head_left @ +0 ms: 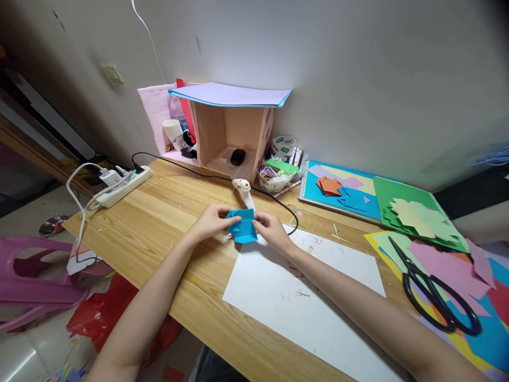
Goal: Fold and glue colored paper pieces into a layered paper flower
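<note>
A small folded piece of blue paper (244, 227) is held up between both hands, over the top left corner of a large white sheet (294, 297). My left hand (214, 220) pinches its left side, with the thumb lying across the front. On the right edge, the thumb and fingers of my right hand (270, 228) are closed on the same paper. Creases and a pointed flap show on the blue paper's left part. Just behind it stands a white glue gun (244, 192) with a black cord.
Black scissors (433, 292) lie on coloured paper at the right. Behind are an open cardboard box (230, 130), a bowl of scraps (274, 180) and green sheets (413, 207). A power strip (125, 187) sits at the left edge of the wooden table (159, 212).
</note>
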Motion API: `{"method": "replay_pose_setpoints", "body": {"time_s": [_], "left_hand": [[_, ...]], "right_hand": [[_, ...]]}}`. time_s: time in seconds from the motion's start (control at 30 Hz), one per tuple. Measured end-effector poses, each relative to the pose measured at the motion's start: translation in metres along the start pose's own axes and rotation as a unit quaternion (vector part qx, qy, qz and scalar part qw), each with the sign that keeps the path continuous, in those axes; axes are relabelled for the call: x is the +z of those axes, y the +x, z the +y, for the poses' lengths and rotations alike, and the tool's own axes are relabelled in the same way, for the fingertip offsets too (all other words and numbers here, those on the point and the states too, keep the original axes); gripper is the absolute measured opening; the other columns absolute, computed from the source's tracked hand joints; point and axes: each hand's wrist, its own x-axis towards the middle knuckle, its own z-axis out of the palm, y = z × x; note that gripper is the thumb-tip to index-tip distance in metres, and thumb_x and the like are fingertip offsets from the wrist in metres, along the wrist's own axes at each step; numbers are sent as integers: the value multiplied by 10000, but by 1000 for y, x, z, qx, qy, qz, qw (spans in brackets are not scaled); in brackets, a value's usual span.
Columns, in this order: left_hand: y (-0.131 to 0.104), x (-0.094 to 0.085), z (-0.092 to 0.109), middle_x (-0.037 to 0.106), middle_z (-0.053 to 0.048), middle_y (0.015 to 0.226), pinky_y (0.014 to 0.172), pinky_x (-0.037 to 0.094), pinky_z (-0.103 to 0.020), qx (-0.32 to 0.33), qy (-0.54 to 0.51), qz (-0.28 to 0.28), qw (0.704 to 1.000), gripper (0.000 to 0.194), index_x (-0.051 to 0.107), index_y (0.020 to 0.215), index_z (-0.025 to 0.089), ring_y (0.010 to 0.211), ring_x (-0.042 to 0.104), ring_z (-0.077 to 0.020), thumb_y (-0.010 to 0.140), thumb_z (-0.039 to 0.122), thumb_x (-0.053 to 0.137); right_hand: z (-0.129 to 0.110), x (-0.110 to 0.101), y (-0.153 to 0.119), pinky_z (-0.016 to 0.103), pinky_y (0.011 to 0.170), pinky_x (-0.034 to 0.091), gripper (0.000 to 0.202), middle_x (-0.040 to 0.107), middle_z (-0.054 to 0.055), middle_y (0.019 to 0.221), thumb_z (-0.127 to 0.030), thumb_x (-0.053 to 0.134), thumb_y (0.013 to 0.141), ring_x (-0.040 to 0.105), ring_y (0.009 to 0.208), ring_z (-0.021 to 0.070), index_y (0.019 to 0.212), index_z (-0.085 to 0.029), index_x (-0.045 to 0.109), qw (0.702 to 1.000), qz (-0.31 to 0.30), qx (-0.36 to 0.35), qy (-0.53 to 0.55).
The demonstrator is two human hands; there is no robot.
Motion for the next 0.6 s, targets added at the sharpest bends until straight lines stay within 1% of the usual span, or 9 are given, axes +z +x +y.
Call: {"method": "replay_pose_setpoints", "body": {"time_s": [0.1, 0.2, 0.3, 0.37, 0.5, 0.6], "left_hand": [[1, -1, -2, 436, 32, 535, 479, 327, -202, -4, 2, -12, 1000, 326, 513, 575, 128, 502, 409, -84, 669, 423, 615], [1, -2, -2, 456, 26, 566, 498, 344, -204, -4, 2, -20, 1000, 275, 526, 615, 126, 527, 432, -90, 677, 382, 605], [1, -5, -1, 455, 32, 576, 503, 347, -201, 1, 20, 1, 1000, 240, 517, 625, 132, 541, 439, -94, 666, 352, 602], [0, -7, 0, 440, 40, 567, 491, 334, -194, 11, 37, 30, 999, 235, 503, 611, 139, 534, 424, -89, 657, 347, 601], [1, -9, 2, 411, 50, 540, 467, 308, -182, 27, 35, 99, 994, 250, 467, 581, 149, 509, 387, -74, 656, 347, 600], [2, -10, 3, 426, 48, 534, 482, 326, -186, 37, 6, 123, 992, 258, 459, 575, 151, 507, 395, -73, 669, 350, 593]], "right_hand": [[0, 0, 0, 224, 555, 411, 190, 547, -2, 663, -298, 472, 766, 492, 593, 115, 733, -153, 590, 1000, 6, -5, 14], [0, -1, 0, 242, 575, 442, 283, 564, 18, 670, -368, 414, 814, 529, 609, 131, 742, -153, 583, 998, -2, 2, 68], [-1, 0, 0, 250, 550, 455, 359, 569, 35, 685, -442, 371, 841, 546, 597, 135, 830, -143, 571, 996, -14, 11, 92], [-3, 1, -2, 246, 540, 450, 348, 575, 30, 703, -459, 427, 821, 544, 603, 132, 906, -145, 553, 998, -17, 3, 60], [-5, 3, -5, 247, 593, 436, 343, 623, 10, 771, -369, 574, 748, 548, 629, 124, 1020, -175, 495, 998, -40, -25, -37], [-4, 3, -5, 253, 620, 442, 352, 637, 7, 799, -287, 553, 754, 564, 649, 124, 1073, -184, 448, 998, -50, -28, -25]]}}
